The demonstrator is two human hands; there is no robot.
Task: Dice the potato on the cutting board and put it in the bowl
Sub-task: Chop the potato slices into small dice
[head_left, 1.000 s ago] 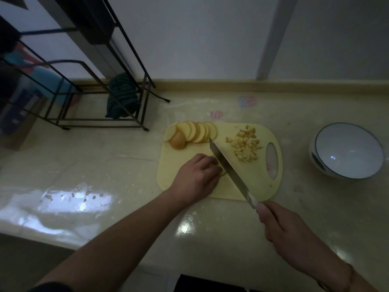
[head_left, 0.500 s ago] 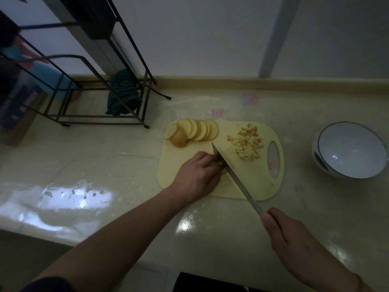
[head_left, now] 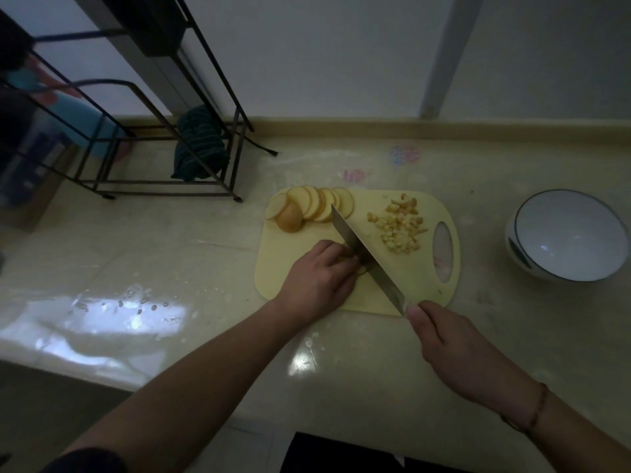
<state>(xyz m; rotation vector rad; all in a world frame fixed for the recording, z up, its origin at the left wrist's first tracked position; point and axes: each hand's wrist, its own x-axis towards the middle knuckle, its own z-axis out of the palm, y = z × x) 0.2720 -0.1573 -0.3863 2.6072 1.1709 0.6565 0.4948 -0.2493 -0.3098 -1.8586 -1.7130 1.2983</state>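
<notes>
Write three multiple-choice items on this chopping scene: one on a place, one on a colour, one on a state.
1. Where is the pile of diced potato?
A. in the bowl
B. on the cutting board, near its handle hole
C. on the counter beside the rack

2. What colour is the cutting board?
A. pale yellow
B. red
C. black

3. What does the right hand hold?
A. nothing
B. the bowl
C. the knife

Key: 1 B, the dice lie on the board left of the hole, and the bowl holds none. 2 A, the board is pale yellow. 3 C, its grip is round the knife's handle.
</notes>
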